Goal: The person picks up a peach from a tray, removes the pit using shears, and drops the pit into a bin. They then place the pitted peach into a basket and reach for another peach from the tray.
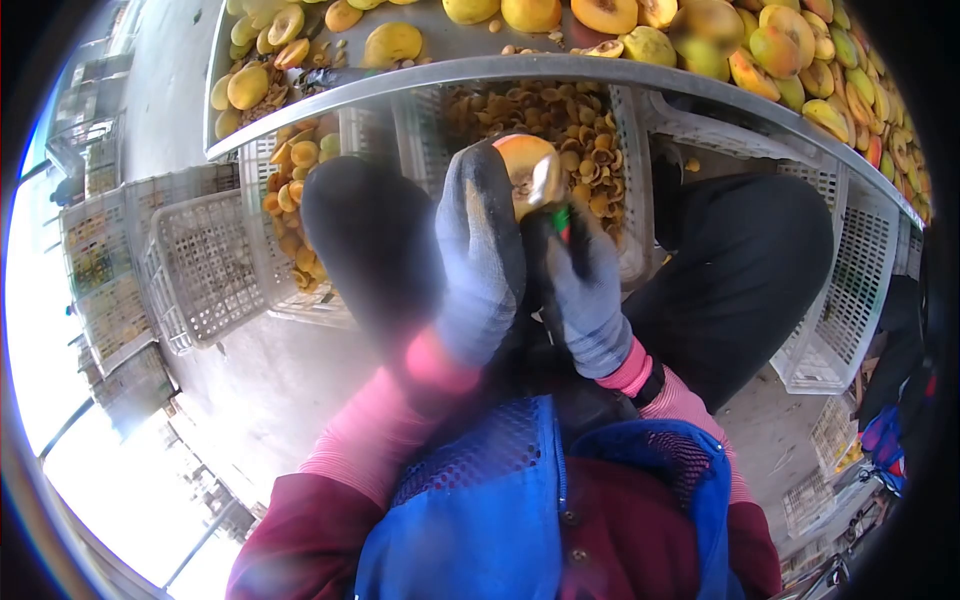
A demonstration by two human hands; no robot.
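Note:
A halved orange-yellow fruit (521, 165) is held in my left hand (482, 245), which wears a grey-blue glove with dark fingertips and wraps round the fruit's left side. My right hand (584, 290), gloved the same way, is closed on a small tool (560, 222) with a green and red handle. The tool's shiny metal end (543, 182) lies against the cut face of the fruit. Both hands are above a crate (632, 180) that holds many small brown-orange pieces (590, 135).
A metal-rimmed table (490, 68) with many whole and cut fruits (775, 50) is in front. At the left, a crate (262, 215) holds yellow-orange pieces, beside a plastic crate (208, 262). Another crate (838, 300) stands at the right. My knees flank the hands.

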